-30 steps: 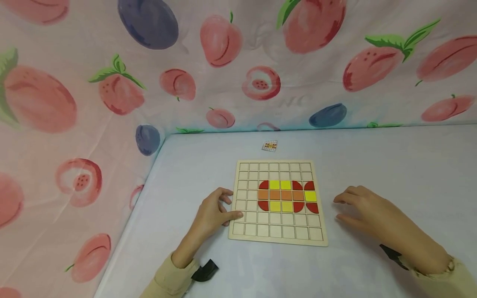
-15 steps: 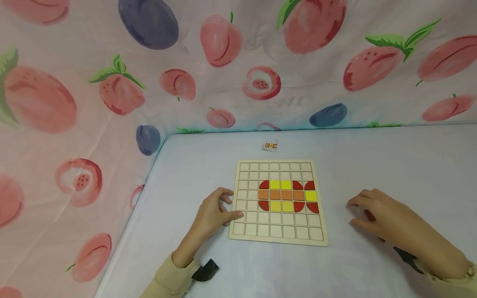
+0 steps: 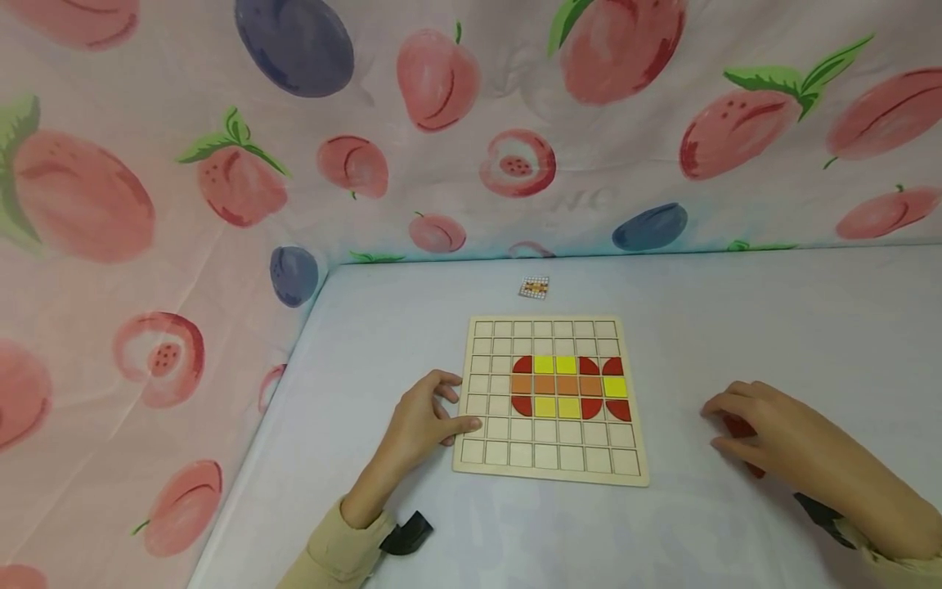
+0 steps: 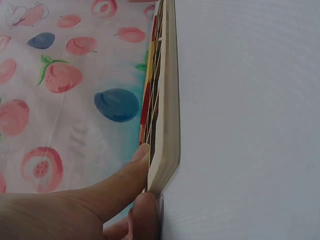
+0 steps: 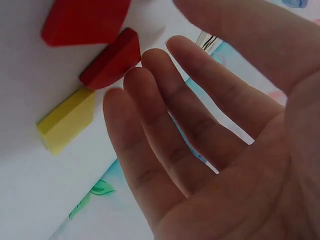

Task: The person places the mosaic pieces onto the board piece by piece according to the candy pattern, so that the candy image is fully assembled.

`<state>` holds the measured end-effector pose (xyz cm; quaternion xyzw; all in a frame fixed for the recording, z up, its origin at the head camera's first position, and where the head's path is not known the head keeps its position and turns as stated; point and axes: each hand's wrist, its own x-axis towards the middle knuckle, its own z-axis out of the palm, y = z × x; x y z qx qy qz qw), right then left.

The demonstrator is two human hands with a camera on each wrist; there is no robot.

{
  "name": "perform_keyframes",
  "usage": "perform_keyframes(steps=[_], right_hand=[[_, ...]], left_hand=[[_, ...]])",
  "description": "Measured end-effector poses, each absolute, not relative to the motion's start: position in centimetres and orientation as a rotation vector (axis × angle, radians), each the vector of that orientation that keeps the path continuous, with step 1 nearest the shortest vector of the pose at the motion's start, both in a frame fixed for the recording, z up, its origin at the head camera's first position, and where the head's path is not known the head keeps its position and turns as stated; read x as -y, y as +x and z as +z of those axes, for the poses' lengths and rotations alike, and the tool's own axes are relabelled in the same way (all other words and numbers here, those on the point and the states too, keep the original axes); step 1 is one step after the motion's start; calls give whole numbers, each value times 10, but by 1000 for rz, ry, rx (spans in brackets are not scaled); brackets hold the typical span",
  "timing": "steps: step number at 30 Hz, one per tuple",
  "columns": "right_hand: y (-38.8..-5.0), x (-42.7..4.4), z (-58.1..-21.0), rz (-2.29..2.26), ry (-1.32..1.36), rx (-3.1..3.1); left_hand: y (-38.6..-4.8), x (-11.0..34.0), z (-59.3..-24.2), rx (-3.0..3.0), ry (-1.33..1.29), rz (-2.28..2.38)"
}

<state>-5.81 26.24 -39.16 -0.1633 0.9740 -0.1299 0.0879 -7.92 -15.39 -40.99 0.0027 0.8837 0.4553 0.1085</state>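
Note:
A square wooden grid board (image 3: 518,454) lies on the table. Red quarter-round, yellow and orange tiles (image 3: 567,384) fill some of its middle cells. My left hand (image 3: 416,419) pinches the board's left edge, thumb on top; the left wrist view shows a fingertip against the edge. To the right of the board, my right hand (image 3: 780,433) hovers with relaxed fingers, partly covering red pieces (image 3: 738,427). In the right wrist view, two red pieces, one nearer (image 5: 85,22) and one lower (image 5: 112,60), and a yellow tile (image 5: 67,120) stand close to the fingertips. Nothing is in the palm.
A small pattern card (image 3: 534,287) lies behind the board. A fruit-printed cloth (image 3: 515,164) rises as a wall along the back and left of the white table (image 3: 397,311). Black straps (image 3: 407,533) show at both wrists.
My right hand has moved right, away from the board, and now hangs over red pieces. The left hand keeps its hold on the board, which has not moved.

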Motion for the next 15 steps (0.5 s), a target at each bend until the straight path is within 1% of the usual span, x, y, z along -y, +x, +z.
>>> perform_keyframes(steps=[15], right_hand=[[-61, -271, -398, -409, -591, -2958]], left_hand=[[-79, 154, -411, -2604, 7, 1333]])
